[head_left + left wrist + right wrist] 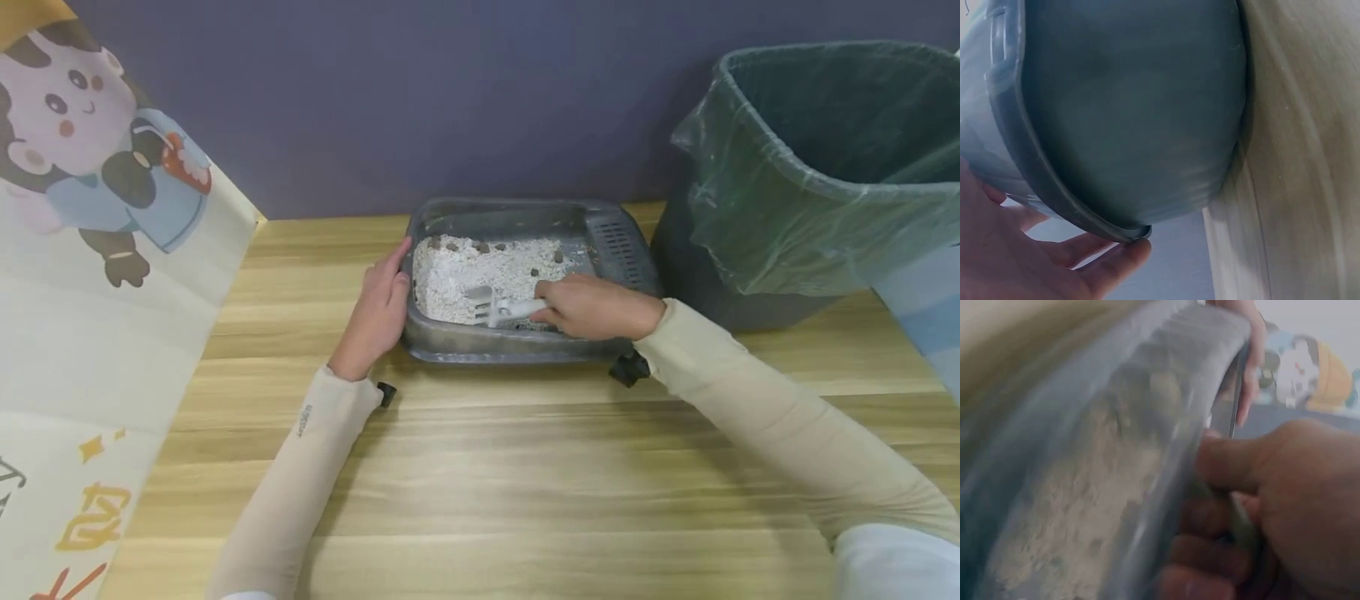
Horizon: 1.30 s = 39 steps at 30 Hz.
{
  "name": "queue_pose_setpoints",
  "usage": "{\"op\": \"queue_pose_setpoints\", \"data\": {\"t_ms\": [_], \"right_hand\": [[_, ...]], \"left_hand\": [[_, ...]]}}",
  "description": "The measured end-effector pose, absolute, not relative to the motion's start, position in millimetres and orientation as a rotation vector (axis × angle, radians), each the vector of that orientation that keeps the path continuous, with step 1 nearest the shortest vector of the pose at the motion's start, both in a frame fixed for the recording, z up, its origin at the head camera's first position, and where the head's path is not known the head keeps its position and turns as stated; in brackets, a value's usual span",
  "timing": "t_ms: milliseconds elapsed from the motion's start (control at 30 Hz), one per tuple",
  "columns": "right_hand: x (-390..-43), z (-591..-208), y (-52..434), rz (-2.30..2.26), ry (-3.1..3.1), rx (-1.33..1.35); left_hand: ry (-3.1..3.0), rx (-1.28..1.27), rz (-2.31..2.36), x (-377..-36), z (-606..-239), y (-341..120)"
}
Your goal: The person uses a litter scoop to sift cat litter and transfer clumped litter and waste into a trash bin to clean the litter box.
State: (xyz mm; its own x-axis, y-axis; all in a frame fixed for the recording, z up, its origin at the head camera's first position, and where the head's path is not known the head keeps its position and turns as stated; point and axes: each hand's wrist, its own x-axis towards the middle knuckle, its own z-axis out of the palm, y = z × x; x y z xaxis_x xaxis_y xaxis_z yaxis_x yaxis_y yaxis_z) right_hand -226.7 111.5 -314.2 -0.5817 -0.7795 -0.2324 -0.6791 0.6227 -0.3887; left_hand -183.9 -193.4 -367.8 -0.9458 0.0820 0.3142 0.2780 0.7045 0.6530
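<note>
A grey litter box (517,354) stands on the wooden surface, with pale litter (457,271) and several dark clumps lying in it. My left hand (378,312) holds the box's left rim; the left wrist view shows its fingers (1116,262) at the rim's lip. In my right hand (592,307) is the handle of a light grey litter scoop (513,310). The slotted head of the scoop is over the litter near the box's front wall. Motion blurs the right wrist view, where the curled right hand (1235,506) partly hides the scoop handle.
A tall dark trash bin (750,308) with a clear plastic liner stands close to the box's right end. Behind the box rises a dark blue-grey wall (450,92). A white panel with cartoon pictures (90,333) borders the wooden surface on the left.
</note>
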Motion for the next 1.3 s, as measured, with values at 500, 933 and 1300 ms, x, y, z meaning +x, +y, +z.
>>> {"op": "queue_pose_setpoints", "data": {"t_ms": [500,933,1300], "right_hand": [[-255,-331,106,-0.567,2.600,-1.057],[-237,-344,157,-0.779,2.815,-0.934],[-226,-369,173,-1.206,2.880,-0.946]], "left_hand": [[-2.673,-0.315,-1.051,-185,-366,-193],[-2.699,-0.310,-1.065,-184,-362,-192],[-2.694,-0.268,-1.142,-181,-364,-192]]}}
